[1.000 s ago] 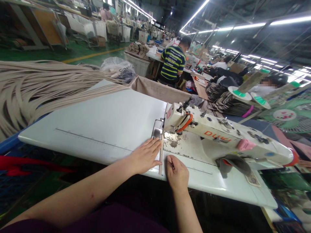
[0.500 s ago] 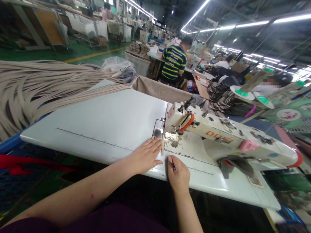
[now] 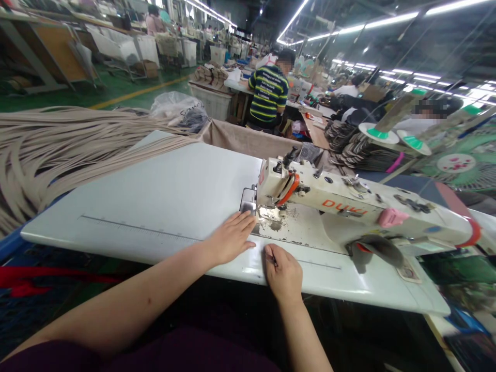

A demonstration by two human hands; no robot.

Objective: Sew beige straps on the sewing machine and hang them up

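My left hand (image 3: 231, 238) lies flat on the white sewing table (image 3: 155, 196), fingers stretched toward the metal needle plate (image 3: 248, 206). My right hand (image 3: 282, 271) rests near the table's front edge, fingers pinched on a thin dark tool whose tip sticks out between them. A white sewing machine (image 3: 349, 204) with orange lettering stands just right of both hands, its presser foot close to my left fingertips. No strip shows in front of the needle.
A big heap of beige strips (image 3: 54, 150) lies at the left and spills onto the table. A beige cloth bin (image 3: 248, 142) sits behind the table. Other people work at benches farther back. Thread cones and a fan stand at the right.
The narrow beige strip between my hands got shorter as it ran under the presser foot and is now out of sight. Both hands stayed nearly in place.
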